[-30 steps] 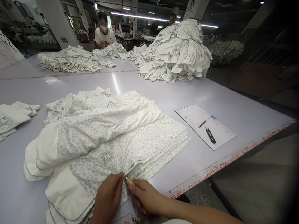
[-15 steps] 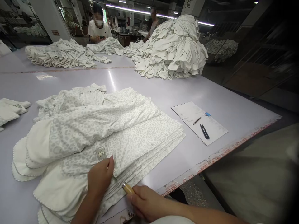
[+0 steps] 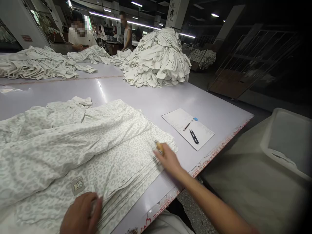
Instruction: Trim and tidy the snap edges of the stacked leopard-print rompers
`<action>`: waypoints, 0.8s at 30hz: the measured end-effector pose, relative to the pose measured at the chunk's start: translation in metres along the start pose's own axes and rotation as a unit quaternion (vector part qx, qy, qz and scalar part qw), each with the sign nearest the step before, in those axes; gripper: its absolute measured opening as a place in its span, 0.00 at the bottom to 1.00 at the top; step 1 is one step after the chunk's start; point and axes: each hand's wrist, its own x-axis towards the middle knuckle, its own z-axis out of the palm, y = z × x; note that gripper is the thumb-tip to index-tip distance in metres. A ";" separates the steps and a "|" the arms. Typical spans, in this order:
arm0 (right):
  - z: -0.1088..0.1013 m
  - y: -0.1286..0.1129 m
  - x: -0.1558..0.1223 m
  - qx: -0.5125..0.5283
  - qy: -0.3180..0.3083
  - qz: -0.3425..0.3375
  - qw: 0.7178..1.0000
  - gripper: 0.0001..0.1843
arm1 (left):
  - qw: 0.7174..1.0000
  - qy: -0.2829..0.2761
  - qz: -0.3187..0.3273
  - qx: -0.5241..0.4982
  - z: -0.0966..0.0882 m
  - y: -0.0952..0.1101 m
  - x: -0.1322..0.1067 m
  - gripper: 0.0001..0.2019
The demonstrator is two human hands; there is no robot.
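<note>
Right now we are wrapping the fingers of our right hand [image 3: 168, 160] around a short yellow-handled tool [image 3: 159, 148] — the grip is closing on its handle and leaving the end sticking out past the thumb side, probably so that the tip is staying free of our fingers. That hand is hovering over or resting on the right end of a stack of leopard-print garments [image 3: 107, 162]; blur is keeping us from telling whether it is touching the cloth.

Our left hand [image 3: 81, 213] is lying at the near edge of the same stack, just below a grey cartoon patch [image 3: 78, 186]. Its fingers are curling, but we are not able to tell whether they are pinching fabric or merely resting on it — perhaps they are steadying the layers.

The garments are lying flat, one on another, across the near part of the table [image 3: 136, 100], with their edges fanning slightly towards us, which is likely making each layer easy to find. Beyond their right end, printed sheets [image 3: 177, 117] are sitting under a blue binder clip [image 3: 195, 119], presumably keeping the pages together. On them a pen [image 3: 186, 126] and black thread snips [image 3: 194, 137] are lying apart from the cloth, seemingly within our reach.
</note>
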 end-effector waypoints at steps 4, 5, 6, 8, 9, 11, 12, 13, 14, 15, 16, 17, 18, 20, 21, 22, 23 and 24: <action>-0.025 0.048 0.036 -0.149 0.010 0.044 0.988 0.14 | 0.985 0.023 0.171 0.005 0.018 0.027 0.008 0.10; -0.025 0.053 0.041 -0.154 0.001 0.043 0.987 0.13 | 0.983 0.014 0.184 0.009 0.021 0.032 0.009 0.08; -0.024 0.055 0.045 -0.155 -0.002 0.040 0.987 0.12 | 0.982 0.006 0.190 0.010 0.024 0.036 0.009 0.08; -0.019 0.054 0.052 -0.160 0.011 0.042 0.986 0.12 | 0.980 -0.005 0.198 0.008 0.026 0.040 0.009 0.07; -0.016 0.052 0.056 -0.160 0.024 0.045 0.986 0.12 | 0.979 -0.006 0.202 0.008 0.026 0.041 0.009 0.07; -0.012 0.049 0.061 -0.157 0.045 0.052 0.985 0.14 | 0.978 -0.007 0.209 0.011 0.027 0.042 0.009 0.07; -0.010 0.047 0.063 -0.154 0.049 0.052 0.986 0.14 | 0.977 -0.006 0.213 0.016 0.027 0.042 0.009 0.07; -0.009 0.044 0.062 -0.148 0.049 0.049 0.986 0.13 | 0.976 -0.004 0.215 0.021 0.028 0.043 0.010 0.07; -0.008 0.041 0.060 -0.142 0.046 0.045 0.988 0.13 | 0.976 -0.001 0.214 0.022 0.029 0.045 0.012 0.08; -0.007 0.037 0.055 -0.135 0.044 0.039 0.989 0.13 | 0.979 -0.003 0.205 0.014 0.031 0.047 0.014 0.09; -0.006 0.032 0.047 -0.131 0.045 0.031 0.990 0.14 | 0.983 -0.013 0.184 -0.006 0.032 0.048 0.016 0.09; -0.005 0.026 0.036 -0.118 0.038 0.021 0.992 0.14 | 0.987 -0.029 0.151 -0.037 0.033 0.050 0.018 0.09; -0.004 0.019 0.022 -0.086 0.012 0.012 0.996 0.15 | 0.991 -0.049 0.103 -0.075 0.034 0.051 0.020 0.07; -0.001 0.004 -0.010 0.044 -0.115 0.001 0.992 0.17 | 0.985 -0.095 -0.011 -0.144 0.033 0.053 0.025 0.07; 0.002 -0.003 -0.027 0.125 -0.200 0.003 0.972 0.19 | 0.978 -0.112 -0.061 -0.168 0.032 0.053 0.028 0.08; 0.005 -0.010 -0.043 0.198 -0.280 0.010 0.939 0.20 | 0.970 -0.124 -0.099 -0.185 0.031 0.052 0.031 0.09; 0.009 -0.016 -0.057 0.249 -0.341 0.020 0.906 0.20 | 0.962 -0.134 -0.126 -0.200 0.029 0.052 0.033 0.11; 0.013 -0.021 -0.068 0.269 -0.376 0.028 0.886 0.20 | 0.956 -0.142 -0.144 -0.214 0.028 0.051 0.035 0.12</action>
